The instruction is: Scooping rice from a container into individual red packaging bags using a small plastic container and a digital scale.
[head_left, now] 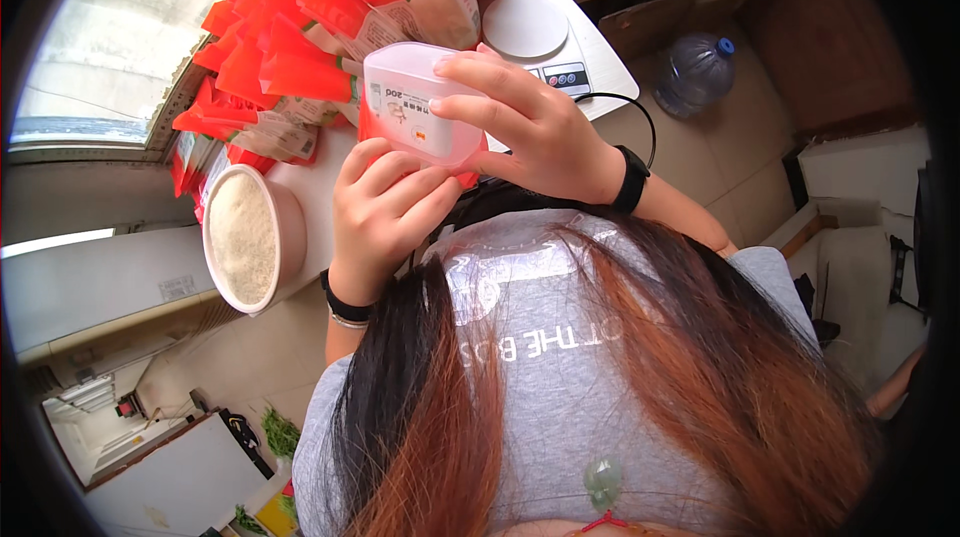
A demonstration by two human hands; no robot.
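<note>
My right hand (530,122) is closed around a translucent plastic measuring cup (405,62), its fingers along the side and its thumb underneath. The cup has a printed label and is held tilted over the table; I see no contents through its wall. Just below it, my left hand (395,202) has its fingers curled on a red plastic bag (367,125), of which only small bits show around the cup and fingers. To the left, a pale round tub (295,237) holds white grain that looks like rice (243,237).
Many upright red-topped packets (340,2) crowd the far side of the white table (590,27). A kitchen scale (525,25) with a round plate stands at the right, a black cable (650,122) curving past it. On the floor lies a large water jug (697,75).
</note>
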